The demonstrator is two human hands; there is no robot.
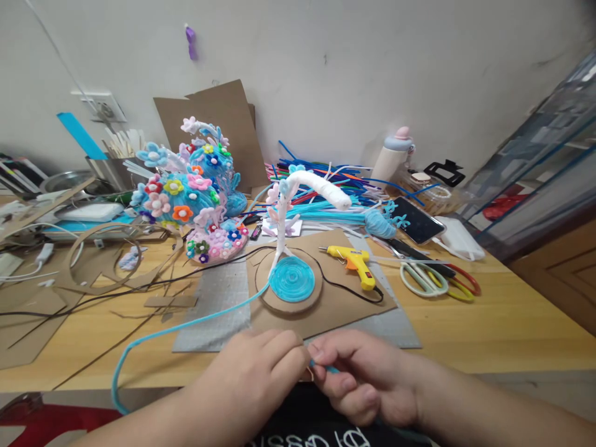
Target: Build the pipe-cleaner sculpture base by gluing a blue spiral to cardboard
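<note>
Both hands meet at the table's front edge. My left hand (261, 372) is closed, back facing up, and my right hand (356, 372) pinches with its fingers curled. Between their fingertips shows a bit of light blue pipe cleaner (331, 369). A long blue pipe cleaner (186, 324) runs from a blue coiled spiral (292, 279) and loops down at the left behind my left forearm. The spiral lies on a round cardboard base (305, 305). From that base rises a white wrapped stem (282, 217), bent over to the right, with small pastel flowers on it.
A yellow glue gun (356, 266) lies on a cardboard sheet (335, 320), its black cord trailing left. Scissors (423, 279), a phone (419, 220) and blue yarn (379, 223) are at right. Behind stand pipe cleaners (326, 180) and a flower-covered model (186, 198). Cardboard rings (77, 267) lie left.
</note>
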